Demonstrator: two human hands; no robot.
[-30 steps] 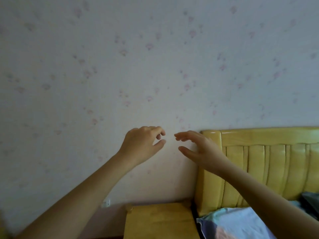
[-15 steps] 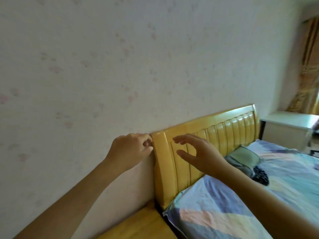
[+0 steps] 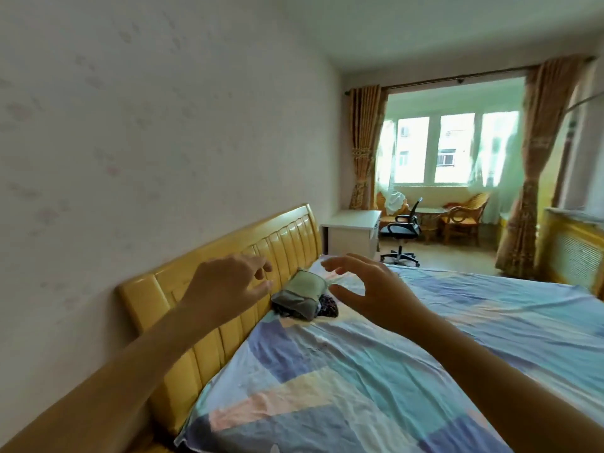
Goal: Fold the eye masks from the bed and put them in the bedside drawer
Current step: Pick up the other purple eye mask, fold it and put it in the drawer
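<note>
L hand (image 3: 228,286) hangs before the headboard (image 3: 209,325), fingers loosely spread, holding nothing. Masks (image 3: 302,297) lie in a small pile on the bed (image 3: 376,371) by the headboard, between both hands, untouched. R hand (image 3: 369,289) is wide open, thumb apart, also empty. Step looks like the reach. Best to lift one mask off the top w/ both hands so the pile doesn't tangle, then fold it flat on the sheet. Containers: no drawer in view, so contents unknown.

Bedsheet (image 3: 376,371): pastel patchwork, blue, pink, cream, teal. Headboard (image 3: 209,322) beside it: glossy yellow wood. At headboard, eye masks (image 3: 305,294): sage green, grey, dark dotted. Curtains (image 3: 362,142): gold-brown w/ pattern.
</note>
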